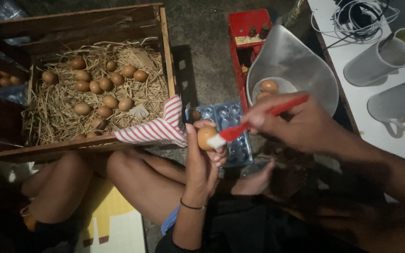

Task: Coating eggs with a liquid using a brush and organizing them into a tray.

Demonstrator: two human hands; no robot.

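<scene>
Your left hand (pixel 201 161) cups a brown egg (pixel 206 137) mid-frame, steadying it (bristles touching) for the red-handled brush (pixel 254 123) pinched in your right hand (pixel 301 124).

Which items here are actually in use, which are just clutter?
In use: left hand holding brown egg; right hand with red brush; straw crate of eggs; clear egg tray; metal scale pan.
Lying about: white jugs; cables; striped cloth; red crate.

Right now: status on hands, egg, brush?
Left hand grips brown egg. Right hand holds red brush, bristles on the egg. Striped cloth beside left hand; clear egg tray beneath. Nothing blocking.
</scene>
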